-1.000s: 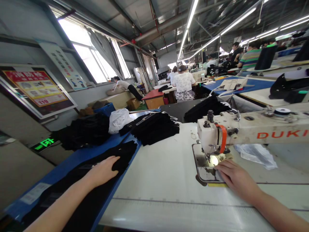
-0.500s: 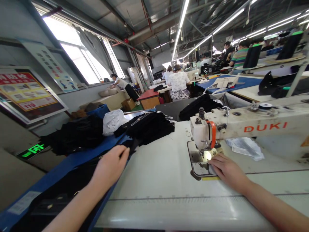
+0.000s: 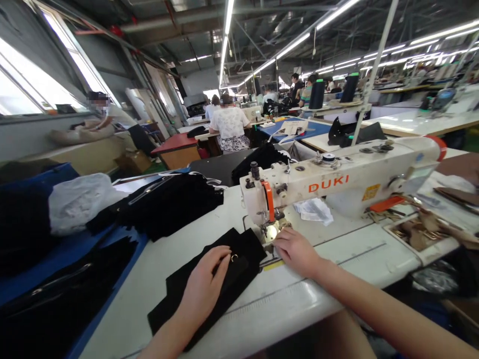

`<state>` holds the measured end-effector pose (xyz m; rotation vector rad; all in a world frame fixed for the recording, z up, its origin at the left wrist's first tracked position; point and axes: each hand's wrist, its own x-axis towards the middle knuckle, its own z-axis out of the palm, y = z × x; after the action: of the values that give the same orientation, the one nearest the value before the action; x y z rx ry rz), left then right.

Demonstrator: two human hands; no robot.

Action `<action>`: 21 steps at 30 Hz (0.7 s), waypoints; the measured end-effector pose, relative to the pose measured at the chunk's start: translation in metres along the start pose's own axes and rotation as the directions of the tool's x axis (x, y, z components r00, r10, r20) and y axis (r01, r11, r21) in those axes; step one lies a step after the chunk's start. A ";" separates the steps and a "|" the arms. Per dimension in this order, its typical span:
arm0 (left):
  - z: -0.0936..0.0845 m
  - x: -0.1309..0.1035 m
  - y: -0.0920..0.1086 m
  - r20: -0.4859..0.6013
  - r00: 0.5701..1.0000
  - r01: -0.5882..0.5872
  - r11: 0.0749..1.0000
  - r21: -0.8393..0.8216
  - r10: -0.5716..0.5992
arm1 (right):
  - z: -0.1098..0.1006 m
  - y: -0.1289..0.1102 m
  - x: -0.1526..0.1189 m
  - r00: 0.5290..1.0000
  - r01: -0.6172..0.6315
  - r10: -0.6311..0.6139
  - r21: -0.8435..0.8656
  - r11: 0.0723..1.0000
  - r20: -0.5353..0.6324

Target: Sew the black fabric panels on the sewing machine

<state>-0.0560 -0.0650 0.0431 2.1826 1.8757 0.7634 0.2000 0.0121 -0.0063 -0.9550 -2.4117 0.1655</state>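
A black fabric panel [image 3: 242, 273] with a small gold-coloured ring [image 3: 234, 258] lies flat on the white machine bed. My left hand [image 3: 206, 280] rests over it, fingers bent and closed on the cloth beside the ring. The panel's far right corner reaches close to the lit needle area of the white DUKI sewing machine [image 3: 292, 187]. Just right of the presser foot is my right hand [image 3: 299, 253], its fingers drawn together. What those fingertips hold, if anything, is too small to make out.
Stacked black pieces [image 3: 175, 204] lie at the back left, near a white plastic bag [image 3: 80, 202]. More black pieces [image 3: 67, 289] lie on a blue surface at left. A sunken tray [image 3: 415, 232] holds brown straps at right. Several people work farther off.
My left hand has brought a black panel from the pile at left onto the machine bed, near the needle. My right hand stays by the needle. The view has turned right.
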 end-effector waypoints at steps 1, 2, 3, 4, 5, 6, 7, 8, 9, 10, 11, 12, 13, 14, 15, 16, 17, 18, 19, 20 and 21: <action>0.001 -0.008 -0.005 0.006 0.999 -0.043 0.997 0.067 0.043 | 0.001 -0.004 -0.001 1.000 0.005 -0.005 0.015 1.000 -0.004; 0.004 -0.017 -0.009 0.037 0.994 -0.105 0.985 0.135 0.101 | 0.002 -0.009 -0.002 1.000 0.010 -0.009 0.031 0.999 -0.015; 0.009 -0.025 -0.012 0.090 0.982 -0.181 0.964 0.195 0.166 | 0.003 -0.014 -0.003 0.999 0.011 -0.009 0.048 0.999 -0.034; 0.013 -0.031 -0.014 0.156 0.961 -0.260 0.935 0.241 0.227 | 0.004 -0.019 -0.004 0.998 0.008 -0.004 0.063 0.998 -0.058; 0.018 -0.037 -0.016 0.219 0.936 -0.329 0.905 0.268 0.275 | 0.004 -0.023 -0.006 0.997 0.006 0.000 0.074 0.997 -0.082; 0.021 -0.039 -0.017 0.272 0.912 -0.382 0.881 0.280 0.309 | 0.004 -0.027 -0.007 0.995 0.013 -0.006 0.079 0.997 -0.096; 0.023 -0.040 -0.018 0.313 0.891 -0.418 0.864 0.280 0.329 | 0.003 -0.031 -0.009 0.995 0.035 -0.028 0.077 0.996 -0.095; 0.024 -0.040 -0.019 0.341 0.876 -0.439 0.856 0.273 0.341 | 0.003 -0.034 -0.010 0.995 0.071 -0.065 0.072 0.995 -0.076; 0.024 -0.038 -0.021 0.361 0.865 -0.453 0.852 0.261 0.350 | 0.003 -0.036 -0.012 0.994 0.105 -0.103 0.064 0.992 -0.044; 0.022 -0.035 -0.023 0.373 0.857 -0.461 0.852 0.249 0.355 | 0.002 -0.038 -0.014 0.991 0.133 -0.133 0.056 0.990 -0.003; 0.020 -0.031 -0.025 0.374 0.855 -0.463 0.854 0.239 0.359 | 0.002 -0.039 -0.016 0.988 0.147 -0.148 0.046 0.988 0.036; 0.019 -0.028 -0.027 0.366 0.860 -0.456 0.858 0.235 0.357 | 0.002 -0.040 -0.018 0.987 0.147 -0.149 0.036 0.988 0.067; 0.018 -0.024 -0.028 0.344 0.872 -0.441 0.866 0.238 0.350 | 0.003 -0.041 -0.019 0.986 0.139 -0.141 0.025 0.990 0.088; 0.019 -0.020 -0.028 0.310 0.889 -0.417 0.875 0.245 0.337 | 0.003 -0.042 -0.020 0.986 0.129 -0.130 0.014 0.992 0.102; 0.021 -0.016 -0.028 0.271 0.907 -0.391 0.884 0.255 0.323 | 0.004 -0.044 -0.020 0.986 0.122 -0.122 0.003 0.992 0.110; 0.025 -0.012 -0.025 0.232 0.923 -0.365 0.893 0.265 0.308 | 0.004 -0.045 -0.020 0.987 0.119 -0.118 -0.007 0.993 0.113; 0.030 -0.008 -0.022 0.201 0.934 -0.343 0.898 0.276 0.295 | 0.005 -0.047 -0.020 0.987 0.116 -0.114 -0.014 0.993 0.113; 0.036 -0.004 -0.018 0.181 0.942 -0.327 0.901 0.286 0.284 | 0.005 -0.049 -0.019 0.987 0.115 -0.113 -0.017 0.993 0.114; 0.042 0.000 -0.013 0.175 0.944 -0.320 0.900 0.296 0.279 | 0.004 -0.049 -0.019 0.987 0.117 -0.115 -0.018 0.993 0.113; 0.048 0.003 -0.008 0.181 0.943 -0.323 0.896 0.305 0.279 | 0.003 -0.048 -0.018 0.987 0.122 -0.119 -0.015 0.992 0.112; 0.052 0.005 -0.004 0.194 0.939 -0.333 0.890 0.312 0.284 | 0.000 -0.045 -0.018 0.986 0.125 -0.123 -0.012 0.992 0.109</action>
<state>-0.0346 -0.0488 -0.0024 2.7145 1.7130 0.3234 0.1845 -0.0332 -0.0007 -0.8197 -2.5678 0.1531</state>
